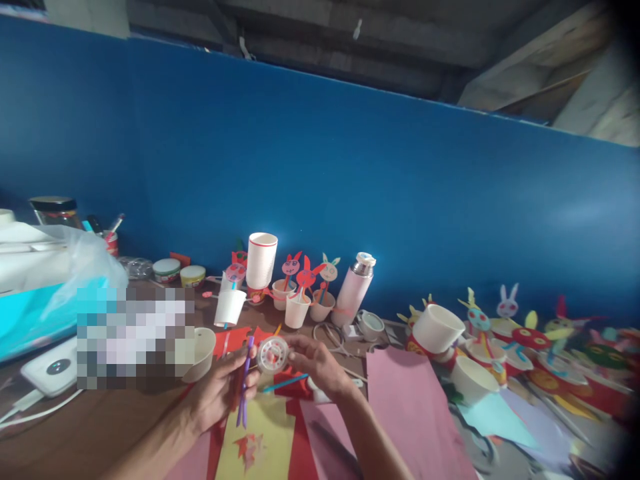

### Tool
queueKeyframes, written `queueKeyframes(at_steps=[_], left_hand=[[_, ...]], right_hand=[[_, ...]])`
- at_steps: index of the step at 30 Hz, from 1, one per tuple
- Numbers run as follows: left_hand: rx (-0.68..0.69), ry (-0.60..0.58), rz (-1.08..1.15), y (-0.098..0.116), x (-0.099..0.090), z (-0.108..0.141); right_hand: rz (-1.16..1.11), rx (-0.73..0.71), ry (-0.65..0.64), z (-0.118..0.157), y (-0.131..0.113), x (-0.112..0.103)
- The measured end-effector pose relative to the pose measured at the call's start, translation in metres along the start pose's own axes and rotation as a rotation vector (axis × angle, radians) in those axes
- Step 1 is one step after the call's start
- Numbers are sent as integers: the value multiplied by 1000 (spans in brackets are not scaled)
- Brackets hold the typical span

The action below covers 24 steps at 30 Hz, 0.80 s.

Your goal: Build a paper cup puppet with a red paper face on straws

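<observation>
My left hand is closed around purple strips that look like flattened straws and hang down past the fingers. A round, see-through roll of tape is pinched in my right hand, by its right edge. The roll sits close beside the left fingertips; whether they touch it I cannot tell. Beneath the hands lie a yellow paper sheet and red and pink paper. Small orange paper cut-outs rest on the yellow sheet. A blue straw lies just under the roll.
Paper cups with rabbit-like paper figures stand behind the hands, near a tall cup stack and a pink thermos. More such figures crowd the right. Pink paper and a white power bank flank the hands.
</observation>
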<state>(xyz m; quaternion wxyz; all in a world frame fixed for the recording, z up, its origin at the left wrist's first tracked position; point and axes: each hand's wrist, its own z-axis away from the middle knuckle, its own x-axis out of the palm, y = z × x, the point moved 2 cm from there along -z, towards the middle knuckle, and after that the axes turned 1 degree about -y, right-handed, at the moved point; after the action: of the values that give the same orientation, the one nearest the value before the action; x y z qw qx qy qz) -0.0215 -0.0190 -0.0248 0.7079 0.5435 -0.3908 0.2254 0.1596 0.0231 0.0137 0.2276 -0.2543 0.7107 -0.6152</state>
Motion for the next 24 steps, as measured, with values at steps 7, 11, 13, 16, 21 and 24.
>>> queueKeyframes(at_steps=[7,11,13,16,21,24], left_hand=[[51,95,-257,-1,6,-2],[66,150,-482,-2,9,-1],[55,153,-525,-2,10,0],[65,152,-517,-2,12,0],[129,117,-443,1,13,0],[137,95,-413,3,14,0]], right_hand=[[-1,38,171,-3,0,-3],[14,27,212,-4,6,-2],[17,20,211,-4,8,1],[-5,12,181,-4,8,8],[-218,4,81,-3,3,17],[-284,10,74,-3,-2,21]])
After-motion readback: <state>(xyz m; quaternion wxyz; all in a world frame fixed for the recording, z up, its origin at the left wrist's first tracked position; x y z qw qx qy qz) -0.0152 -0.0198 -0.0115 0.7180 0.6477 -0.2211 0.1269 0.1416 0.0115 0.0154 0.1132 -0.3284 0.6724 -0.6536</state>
